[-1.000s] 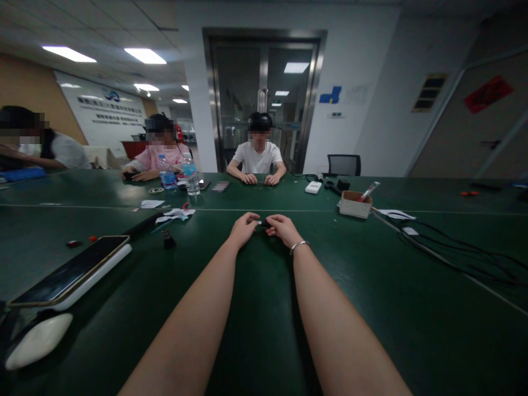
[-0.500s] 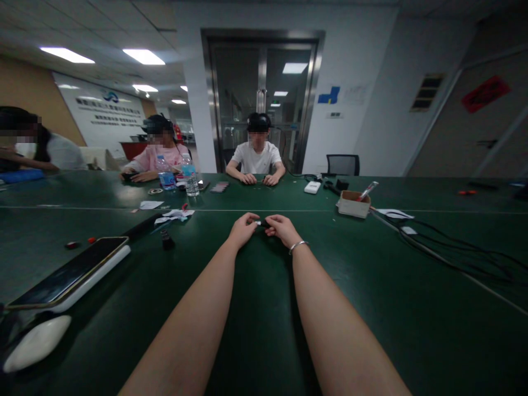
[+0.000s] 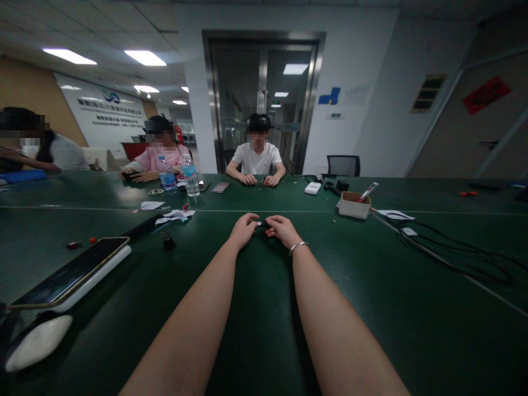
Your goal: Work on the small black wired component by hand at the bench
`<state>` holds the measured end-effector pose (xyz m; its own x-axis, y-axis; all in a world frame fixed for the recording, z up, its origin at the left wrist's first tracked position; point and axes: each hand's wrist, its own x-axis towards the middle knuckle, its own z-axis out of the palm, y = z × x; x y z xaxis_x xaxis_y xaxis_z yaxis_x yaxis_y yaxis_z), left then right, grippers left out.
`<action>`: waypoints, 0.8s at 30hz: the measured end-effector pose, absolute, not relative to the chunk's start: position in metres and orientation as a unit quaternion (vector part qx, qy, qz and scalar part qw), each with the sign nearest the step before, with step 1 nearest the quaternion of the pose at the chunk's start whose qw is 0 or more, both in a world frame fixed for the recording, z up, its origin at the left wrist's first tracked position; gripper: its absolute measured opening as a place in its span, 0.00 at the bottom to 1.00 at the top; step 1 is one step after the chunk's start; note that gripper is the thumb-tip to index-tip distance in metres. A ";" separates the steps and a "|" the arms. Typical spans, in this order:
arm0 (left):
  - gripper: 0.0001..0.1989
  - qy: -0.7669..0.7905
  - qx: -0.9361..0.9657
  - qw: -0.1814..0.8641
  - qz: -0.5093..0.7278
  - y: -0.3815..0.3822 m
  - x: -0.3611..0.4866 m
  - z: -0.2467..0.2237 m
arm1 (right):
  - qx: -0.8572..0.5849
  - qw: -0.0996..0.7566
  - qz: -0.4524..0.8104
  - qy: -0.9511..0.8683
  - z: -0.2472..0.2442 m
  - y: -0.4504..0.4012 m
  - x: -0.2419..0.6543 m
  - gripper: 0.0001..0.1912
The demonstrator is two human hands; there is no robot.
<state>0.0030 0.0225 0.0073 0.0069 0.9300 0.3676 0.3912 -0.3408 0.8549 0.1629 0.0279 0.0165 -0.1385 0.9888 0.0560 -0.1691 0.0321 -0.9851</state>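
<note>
My left hand (image 3: 243,230) and my right hand (image 3: 282,230) meet over the green table (image 3: 264,308), both with bent fingers. Between them is a small black piece with a shiny silver end (image 3: 265,224), too small for its kind to be sure. The fingers of my right hand pinch its black part. My left hand's fingertips close on the silver end, and they partly cover it. A silver bracelet (image 3: 297,247) circles my right wrist.
To the left lie a phone (image 3: 74,272) on a white block, a white mouse-shaped thing (image 3: 39,344), a small black piece (image 3: 168,240) and crumpled paper (image 3: 177,215). Water bottles (image 3: 190,179) stand farther back. On the right are a small box (image 3: 353,205) and black cables (image 3: 462,250). Several people sit opposite.
Both hands stay in nearly the same place, holding the small piece. The whole view has shifted very slightly.
</note>
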 end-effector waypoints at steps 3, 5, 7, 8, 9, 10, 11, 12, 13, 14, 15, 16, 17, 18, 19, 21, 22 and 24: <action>0.15 0.503 0.654 0.262 0.500 0.023 0.001 0.006 | -0.408 0.515 0.564 -0.500 0.017 0.028 0.162 0.02; 0.14 0.500 0.657 0.267 0.497 0.024 0.001 0.005 | -0.409 0.517 0.562 -0.500 0.017 0.028 0.162 0.02; 0.13 0.495 0.660 0.274 0.494 0.025 0.000 0.003 | -0.410 0.517 0.560 -0.500 0.018 0.027 0.162 0.03; 0.13 0.492 0.663 0.277 0.492 0.026 0.000 0.002 | -0.411 0.517 0.559 -0.501 0.018 0.027 0.162 0.04; 0.14 0.490 0.664 0.280 0.490 0.027 0.000 0.001 | -0.412 0.516 0.558 -0.502 0.018 0.026 0.162 0.04; 0.14 0.490 0.664 0.281 0.489 0.028 0.000 0.000 | -0.413 0.515 0.557 -0.504 0.018 0.026 0.161 0.05; 0.14 0.491 0.664 0.281 0.489 0.029 0.001 0.000 | -0.415 0.515 0.555 -0.505 0.018 0.026 0.161 0.05; 0.15 0.493 0.664 0.279 0.488 0.029 0.001 -0.001 | -0.416 0.514 0.553 -0.507 0.018 0.026 0.161 0.04; 0.15 0.495 0.665 0.277 0.486 0.029 0.001 -0.001 | -0.416 0.514 0.552 -0.508 0.018 0.026 0.161 0.04; 0.16 0.497 0.665 0.277 0.483 0.028 0.001 0.000 | -0.416 0.514 0.551 -0.509 0.018 0.026 0.161 0.04; 0.16 0.500 0.665 0.277 0.481 0.027 0.002 0.001 | -0.416 0.514 0.551 -0.509 0.018 0.026 0.161 0.03; 0.17 0.503 0.662 0.280 0.479 0.026 0.003 0.002 | -0.414 0.515 0.552 -0.508 0.018 0.027 0.162 0.03; 0.17 0.506 0.658 0.285 0.479 0.025 0.004 0.004 | -0.413 0.516 0.553 -0.507 0.017 0.027 0.162 0.03; 0.17 0.509 0.652 0.290 0.481 0.024 0.005 0.006 | -0.411 0.517 0.555 -0.506 0.017 0.027 0.162 0.03; 0.16 0.510 0.646 0.295 0.486 0.023 0.005 0.007 | -0.409 0.516 0.557 -0.505 0.017 0.028 0.163 0.03; 0.13 0.506 0.636 0.303 0.497 0.021 0.006 0.010 | -0.407 0.516 0.558 -0.506 0.017 0.028 0.163 0.02; 0.12 0.504 0.633 0.304 0.502 0.021 0.006 0.010 | -0.407 0.516 0.558 -0.506 0.017 0.028 0.164 0.02; 0.13 0.501 0.629 0.306 0.510 0.022 0.006 0.010 | -0.408 0.516 0.558 -0.506 0.017 0.028 0.164 0.03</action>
<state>0.0055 0.0217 0.0103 -0.0225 0.9423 0.3339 0.3185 -0.3098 0.8959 0.1638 0.0275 0.0169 -0.1337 0.9887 0.0671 -0.1624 0.0449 -0.9857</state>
